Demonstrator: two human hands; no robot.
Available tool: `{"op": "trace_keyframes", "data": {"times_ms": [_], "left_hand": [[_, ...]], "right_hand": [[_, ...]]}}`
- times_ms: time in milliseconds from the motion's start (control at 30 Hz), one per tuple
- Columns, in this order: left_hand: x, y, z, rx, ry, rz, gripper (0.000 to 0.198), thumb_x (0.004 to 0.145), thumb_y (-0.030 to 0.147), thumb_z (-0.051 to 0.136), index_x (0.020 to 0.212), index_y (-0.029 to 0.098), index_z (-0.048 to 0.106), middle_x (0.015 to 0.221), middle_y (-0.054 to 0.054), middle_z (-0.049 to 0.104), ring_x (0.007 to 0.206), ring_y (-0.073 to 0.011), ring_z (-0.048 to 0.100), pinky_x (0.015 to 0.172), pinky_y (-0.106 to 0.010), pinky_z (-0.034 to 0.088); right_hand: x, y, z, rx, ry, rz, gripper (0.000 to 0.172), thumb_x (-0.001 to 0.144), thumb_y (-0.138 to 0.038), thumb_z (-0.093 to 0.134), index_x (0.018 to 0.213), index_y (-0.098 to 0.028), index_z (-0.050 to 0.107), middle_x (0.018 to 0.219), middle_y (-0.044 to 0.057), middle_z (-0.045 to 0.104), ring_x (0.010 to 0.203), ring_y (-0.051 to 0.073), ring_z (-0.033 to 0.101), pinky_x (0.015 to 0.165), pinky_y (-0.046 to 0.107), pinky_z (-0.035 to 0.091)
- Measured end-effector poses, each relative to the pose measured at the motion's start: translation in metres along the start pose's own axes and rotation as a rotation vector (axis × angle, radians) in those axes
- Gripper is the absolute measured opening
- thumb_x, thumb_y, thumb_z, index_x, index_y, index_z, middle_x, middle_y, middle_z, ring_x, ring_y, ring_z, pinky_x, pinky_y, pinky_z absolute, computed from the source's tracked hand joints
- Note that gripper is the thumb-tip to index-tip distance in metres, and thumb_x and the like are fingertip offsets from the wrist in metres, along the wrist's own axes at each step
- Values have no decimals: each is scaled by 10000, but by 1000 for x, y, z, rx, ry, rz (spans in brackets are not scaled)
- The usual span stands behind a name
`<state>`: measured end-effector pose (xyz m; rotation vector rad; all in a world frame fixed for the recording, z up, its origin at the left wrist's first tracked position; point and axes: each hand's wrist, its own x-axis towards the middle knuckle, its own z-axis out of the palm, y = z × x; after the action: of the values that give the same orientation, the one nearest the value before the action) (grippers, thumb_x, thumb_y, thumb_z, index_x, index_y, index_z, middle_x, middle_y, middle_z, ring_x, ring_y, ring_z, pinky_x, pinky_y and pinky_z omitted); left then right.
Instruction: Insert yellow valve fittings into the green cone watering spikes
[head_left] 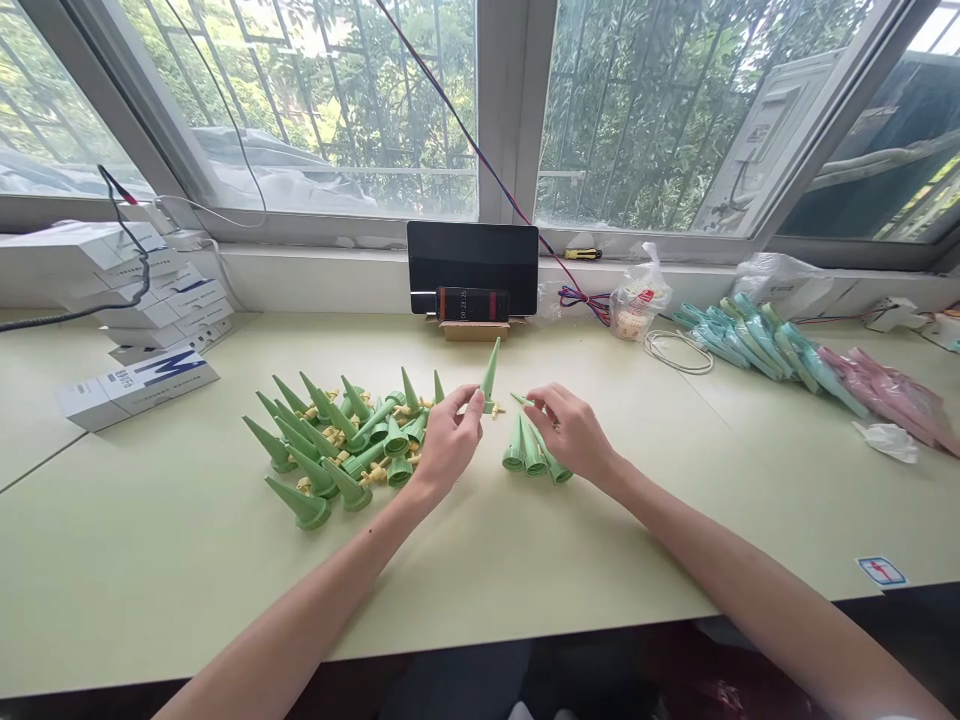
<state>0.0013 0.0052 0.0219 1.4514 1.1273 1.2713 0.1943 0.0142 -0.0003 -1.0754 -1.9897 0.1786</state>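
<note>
My left hand (448,440) pinches a green cone-shaped spike (490,372) with a small yellow fitting at its base, holding it upright above the table. My right hand (571,432) rests on a small group of green cones (529,450) lying on the table, its fingers curled around the tip of one. A large pile of the same green cones with yellow fittings (337,445) lies just left of my left hand.
A tablet with a phone (472,304) leaning on it stands at the back by the window. Stacked white boxes (142,290) sit at the left. Teal and pink packets (787,350), a plastic bag (637,295) and a coiled white cable (679,352) lie at the right.
</note>
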Motion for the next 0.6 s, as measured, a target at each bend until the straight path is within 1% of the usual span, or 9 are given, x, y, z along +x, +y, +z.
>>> {"op": "trace_keyframes", "data": {"times_ms": [133,300,400,500,600], "left_hand": [[-1,-2,2,7,-14,2,314,930,466,504,967,179,627,487,63,353,434,-98,295,427,-236,224],[-1,-2,2,7,-18,-6,291,943,448,481,854,190,581,473,65,342,426,-93,282,435,-233,225],[0,-3,1,-11,-17,-3,299,940,455,486,804,197,550,480,64,341,421,-92,295,438,-237,227],[0,-4,2,-32,-4,7,309,934,470,493,808,196,563,492,60,346,420,-98,323,435,-244,233],[0,-3,2,-29,6,-5,305,941,459,483,857,189,596,499,55,370,417,-94,312,437,-245,235]], "right_hand": [[1,4,1,-53,-35,-32,155,994,-279,472,1002,-189,598,865,62,614,773,192,558,711,304,436],[1,10,-2,-64,-56,0,161,994,-280,464,1005,-196,601,909,78,627,806,206,557,730,317,434],[2,11,-3,-67,-65,14,163,990,-282,466,1008,-198,604,928,86,635,838,218,561,779,337,440],[2,13,-3,-77,-60,24,162,983,-276,471,1009,-193,608,917,91,637,865,234,566,810,356,443],[4,20,-5,-88,-30,39,179,985,-252,445,1007,-185,610,923,105,646,890,246,577,813,363,446]]}}
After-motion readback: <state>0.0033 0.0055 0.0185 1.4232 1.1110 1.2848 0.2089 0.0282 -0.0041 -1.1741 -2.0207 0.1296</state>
